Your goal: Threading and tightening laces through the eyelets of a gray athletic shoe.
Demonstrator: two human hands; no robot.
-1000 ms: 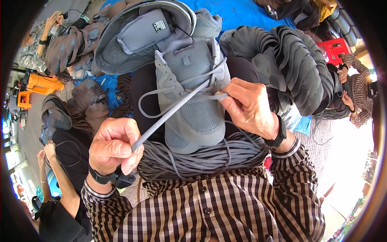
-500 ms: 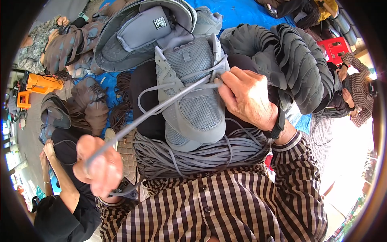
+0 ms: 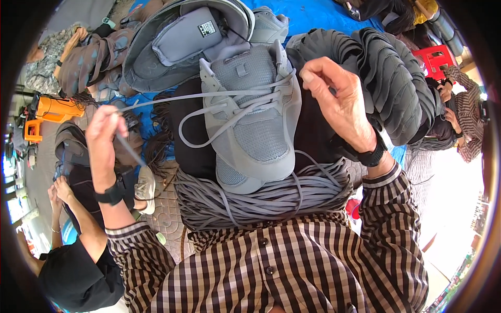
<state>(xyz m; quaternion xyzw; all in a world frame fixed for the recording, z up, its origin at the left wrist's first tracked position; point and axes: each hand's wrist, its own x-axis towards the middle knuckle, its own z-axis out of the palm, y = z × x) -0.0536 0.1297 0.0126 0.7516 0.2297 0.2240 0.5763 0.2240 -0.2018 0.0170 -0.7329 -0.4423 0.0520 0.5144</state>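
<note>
A grey sneaker [image 3: 255, 130] lies on my lap, toe toward me, partly laced with a flat grey shoelace [image 3: 209, 95]. My left hand [image 3: 104, 138] is out to the left and grips one end of that lace, which runs taut across to the shoe's eyelets. Up at the shoe's right side, by the top eyelets, my right hand [image 3: 339, 101] pinches the other lace strand. A thick bundle of grey laces [image 3: 261, 201] lies across my lap under the shoe's toe. Both wrists carry black bands.
A second grey shoe [image 3: 182, 41] and a pile of dark shoe parts [image 3: 386, 73] lie ahead on a blue sheet [image 3: 313, 13]. An orange tool [image 3: 49, 112] is at far left. Another person [image 3: 68, 219] crouches at lower left; a further person [image 3: 462, 115] sits at the right.
My left hand has swung out and up to the left, drawing the lace taut through the eyelets. My right hand has shifted up to the shoe's top right.
</note>
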